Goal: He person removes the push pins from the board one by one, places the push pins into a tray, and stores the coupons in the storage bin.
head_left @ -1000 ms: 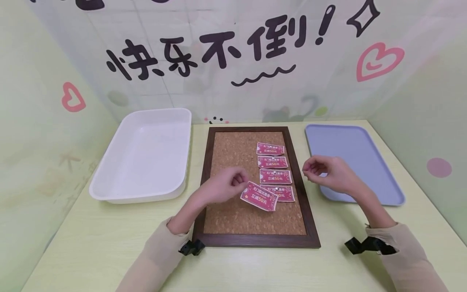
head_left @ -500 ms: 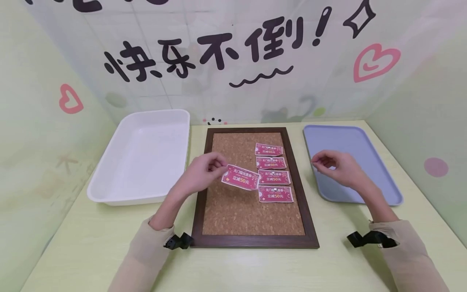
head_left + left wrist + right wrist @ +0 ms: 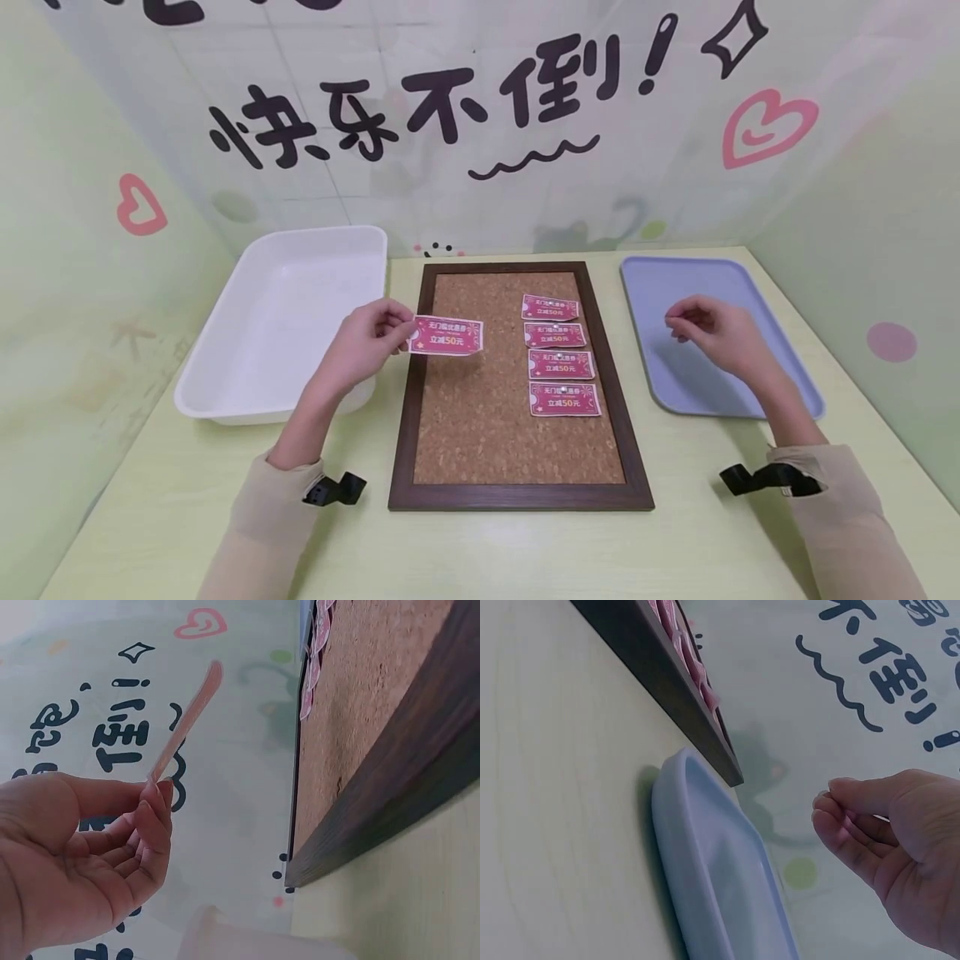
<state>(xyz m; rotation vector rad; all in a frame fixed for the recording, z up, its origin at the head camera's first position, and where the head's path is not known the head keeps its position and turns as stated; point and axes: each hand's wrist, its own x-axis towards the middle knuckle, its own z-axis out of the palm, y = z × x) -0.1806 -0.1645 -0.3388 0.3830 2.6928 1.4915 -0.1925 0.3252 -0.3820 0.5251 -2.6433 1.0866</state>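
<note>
My left hand [image 3: 366, 343] pinches the left edge of a pink coupon [image 3: 447, 335] between thumb and fingers. It hangs above the left frame of a corkboard [image 3: 480, 450], next to the white basin. In the left wrist view the coupon [image 3: 187, 720] shows edge-on, lifted clear of the board. Several matching coupons [image 3: 565, 400] stand in a column on the board's right half, each with a small pale pushpin near its top. Above the blue tray [image 3: 693, 400] my right hand [image 3: 716, 333] has its thumb and fingertips together; in the right wrist view nothing shows between them.
A deep white basin [image 3: 277, 408] stands left of the board. The tabletop [image 3: 517, 550] runs along the front, and a printed wall sheet [image 3: 450, 200] closes off the back and sides. Each sleeve carries a black wrist camera [image 3: 333, 490].
My left hand has carried the coupon left, from over the lowest pinned coupon to the board's left edge. My right hand has moved right, from beside the board to over the blue tray.
</note>
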